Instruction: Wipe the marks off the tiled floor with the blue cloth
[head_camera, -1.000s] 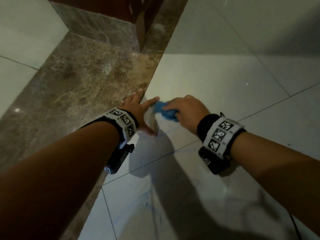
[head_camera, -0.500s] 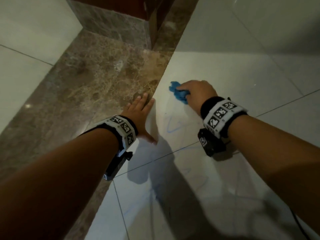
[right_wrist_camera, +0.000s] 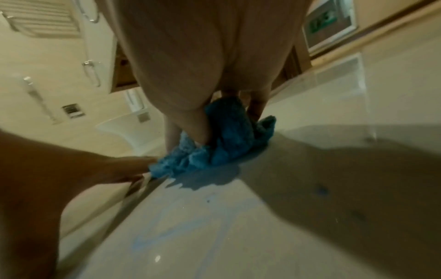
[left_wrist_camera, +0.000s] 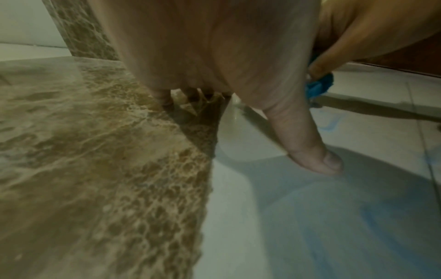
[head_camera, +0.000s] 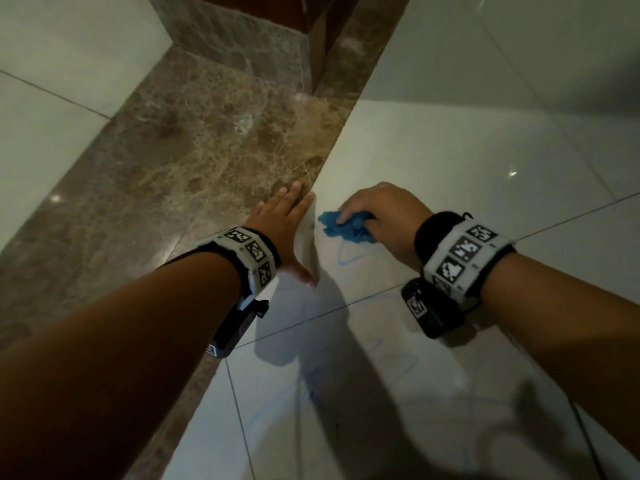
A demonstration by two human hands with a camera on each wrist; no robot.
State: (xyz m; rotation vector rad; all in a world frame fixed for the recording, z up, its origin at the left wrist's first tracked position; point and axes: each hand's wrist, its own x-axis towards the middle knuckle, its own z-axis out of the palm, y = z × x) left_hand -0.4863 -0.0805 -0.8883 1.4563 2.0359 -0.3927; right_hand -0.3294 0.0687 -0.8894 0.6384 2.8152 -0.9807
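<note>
My right hand grips a crumpled blue cloth and presses it onto the pale floor tile. In the right wrist view the blue cloth bunches under my right hand's fingers. Blue scribble marks lie just below the cloth, and fainter blue marks spread over the nearer tile. My left hand lies flat and open across the edge between the brown marble strip and the pale tile. Its thumb touches the pale tile in the left wrist view.
The brown marble strip runs diagonally from the near left to the far middle. A marble-clad corner and a dark wooden frame stand at its far end. Grout lines cross the pale tiles.
My right hand pushed the cloth away across the tile, then drew it back and to the left, close to my left hand. My left hand stayed flat on the floor.
</note>
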